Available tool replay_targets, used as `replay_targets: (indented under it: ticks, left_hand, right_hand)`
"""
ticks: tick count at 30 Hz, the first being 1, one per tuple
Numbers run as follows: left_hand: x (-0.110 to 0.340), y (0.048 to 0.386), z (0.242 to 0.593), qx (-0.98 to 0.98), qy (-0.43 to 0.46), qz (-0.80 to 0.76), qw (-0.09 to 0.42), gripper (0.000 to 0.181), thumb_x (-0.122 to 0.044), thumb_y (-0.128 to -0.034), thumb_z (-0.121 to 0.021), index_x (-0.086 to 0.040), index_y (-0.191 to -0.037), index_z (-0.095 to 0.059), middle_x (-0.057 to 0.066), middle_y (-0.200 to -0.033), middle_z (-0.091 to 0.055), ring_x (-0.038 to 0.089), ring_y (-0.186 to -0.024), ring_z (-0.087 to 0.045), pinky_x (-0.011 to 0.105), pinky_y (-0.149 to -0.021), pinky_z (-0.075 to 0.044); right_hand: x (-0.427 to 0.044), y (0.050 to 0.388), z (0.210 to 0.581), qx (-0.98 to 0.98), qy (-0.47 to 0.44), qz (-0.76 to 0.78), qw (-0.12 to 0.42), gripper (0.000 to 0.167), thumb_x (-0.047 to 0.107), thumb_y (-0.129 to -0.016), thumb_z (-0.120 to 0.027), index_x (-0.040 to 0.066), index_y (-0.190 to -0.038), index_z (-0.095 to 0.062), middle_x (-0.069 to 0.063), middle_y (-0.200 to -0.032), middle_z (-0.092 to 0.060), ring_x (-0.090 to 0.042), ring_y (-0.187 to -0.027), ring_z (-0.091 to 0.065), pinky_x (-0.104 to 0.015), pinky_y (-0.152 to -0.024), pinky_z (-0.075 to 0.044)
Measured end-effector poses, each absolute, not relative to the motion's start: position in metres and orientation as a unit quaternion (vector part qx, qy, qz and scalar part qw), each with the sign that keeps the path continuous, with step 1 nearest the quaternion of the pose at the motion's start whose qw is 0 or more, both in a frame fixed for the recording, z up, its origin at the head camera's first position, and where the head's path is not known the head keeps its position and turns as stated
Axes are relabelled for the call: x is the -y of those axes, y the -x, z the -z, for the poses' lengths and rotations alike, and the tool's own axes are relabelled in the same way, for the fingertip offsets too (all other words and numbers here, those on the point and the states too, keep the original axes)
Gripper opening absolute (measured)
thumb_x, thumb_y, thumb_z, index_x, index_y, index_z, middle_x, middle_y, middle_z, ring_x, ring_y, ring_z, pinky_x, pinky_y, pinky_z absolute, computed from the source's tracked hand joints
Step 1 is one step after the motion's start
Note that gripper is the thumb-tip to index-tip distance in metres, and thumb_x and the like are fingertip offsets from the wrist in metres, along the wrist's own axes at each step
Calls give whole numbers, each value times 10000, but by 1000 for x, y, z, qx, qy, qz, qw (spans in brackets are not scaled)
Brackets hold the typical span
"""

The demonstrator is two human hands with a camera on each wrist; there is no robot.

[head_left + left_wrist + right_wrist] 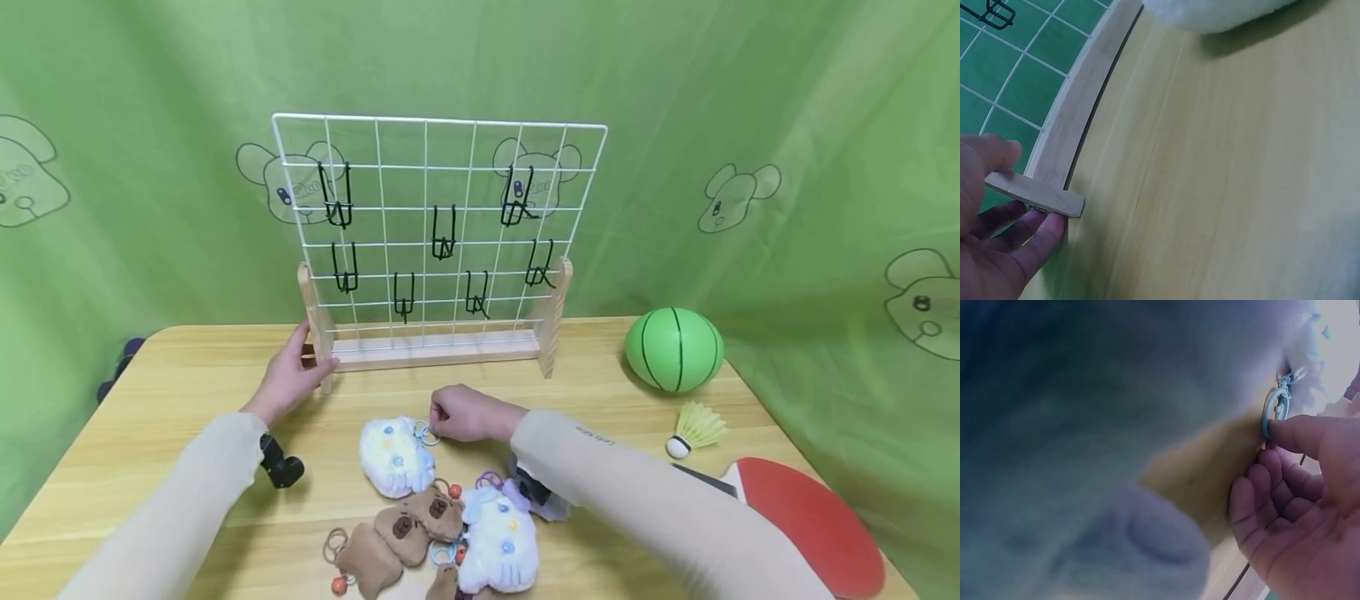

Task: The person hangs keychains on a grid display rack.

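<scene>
My left hand (pixel 291 377) grips the left wooden upright (pixel 1063 203) of a stand, thumb on the near side and fingers behind it. The stand holds a white wire grid (pixel 425 208) with several black hooks (pixel 444 233) on it. Between thumb and forefinger, my right hand (pixel 472 414) pinches the light blue key ring (pixel 1267 412) of a white plush keychain (pixel 393 458). That plush lies on the table, a white cat-like head with a blue chain. Below it are brown plush keychains (pixel 371 558) and another white plush keychain (pixel 498 542) with a purple ring.
On the right stand a green ball (pixel 675 350), a yellow shuttlecock (pixel 693 429) and a red table tennis bat (pixel 806 521). A grey plush (pixel 555 506) is partly hidden under my right forearm. Green curtain (pixel 750 125) surrounds the wooden table (pixel 600 350).
</scene>
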State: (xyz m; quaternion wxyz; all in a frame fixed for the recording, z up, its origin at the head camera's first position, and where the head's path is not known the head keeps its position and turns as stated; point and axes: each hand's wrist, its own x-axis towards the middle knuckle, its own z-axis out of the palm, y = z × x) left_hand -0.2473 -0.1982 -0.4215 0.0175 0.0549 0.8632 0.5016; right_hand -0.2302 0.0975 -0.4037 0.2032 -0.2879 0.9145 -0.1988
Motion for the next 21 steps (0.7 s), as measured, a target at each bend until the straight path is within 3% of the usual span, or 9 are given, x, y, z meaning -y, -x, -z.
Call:
replay_targets:
  ticks: [7, 11, 15, 21]
  left_hand:
    - [199, 248, 421, -865, -52, -499, 23, 873, -146, -1034, -613, -99, -1691, -40, 395, -1551, -404, 543, -1346, -541, 553, -1058, -581]
    - [199, 248, 422, -864, -52, -500, 25, 870, -135, -1036, -601, -97, -1691, -29, 396, -1567, -383, 550, -1347, -537, 552, -1054, -583]
    - [199, 249, 423, -865, -53, -499, 26, 864, -132, -1036, -596, -103, -1692, -36, 389, -1577, -375, 547, -1365, -523, 563, -1075, -566]
    - [200, 249, 425, -865, -54, -498, 25, 865, -133, -1033, -597, -112, -1693, -40, 391, -1567, -389, 545, -1369, -520, 565, -1079, -563]
  right_hand:
    - [-102, 232, 398, -908, 301, 207, 204, 88, 113, -1028, -630, 82, -945, -631, 8, -813, -608, -94, -722, -538, -198, -669, -501]
    - [-104, 234, 395, -893, 316, 242, 212, 35, 76, -1001, -661, 40, -1001, -660, -46, -818, -684, -98, -694, -595, -175, -645, -533]
    - [-106, 236, 393, -880, 321, 268, 226, 128, 41, -975, -684, -18, -1084, -711, -107, -842, -755, -100, -684, -647, -155, -635, -552]
    - [-106, 237, 388, -870, 300, 301, 250, 96, 28, -996, -640, -16, -1015, -723, -126, -901, -771, -157, -768, -716, -195, -710, -615]
